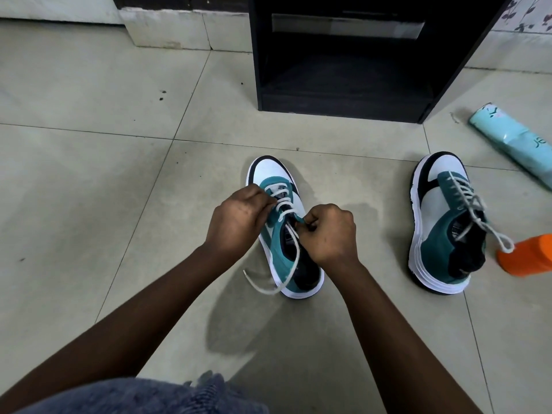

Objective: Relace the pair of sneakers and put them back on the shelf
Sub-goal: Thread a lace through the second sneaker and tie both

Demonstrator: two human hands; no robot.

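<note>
A floor (89,174) of pale square tiles with dark grout lines is seen, marked by a few dark specks at ten o'clock. At twelve o'clock a black shelf (343,85) stands on it, its lower compartment open towards the viewer; a pale skirting runs along the wall at eleven o'clock.

Two sneakers are counted, both teal, white and black. The near sneaker (283,234) is set on the floor at the centre, toe pointed at twelve o'clock, partly laced. Its white lace (291,255) is pinched by both hands: the left hand (239,219) is curled on the lace at the upper eyelets, the right hand (331,234) is closed on the lace beside the tongue (what lies inside the fist cannot be told). One loose end trails off the heel side at seven o'clock.

The second sneaker (442,228) is found at three o'clock, well apart, fully laced. An orange bottle (528,253) lies just beside its heel, and one mint-green packet (513,138) lies at two o'clock.
</note>
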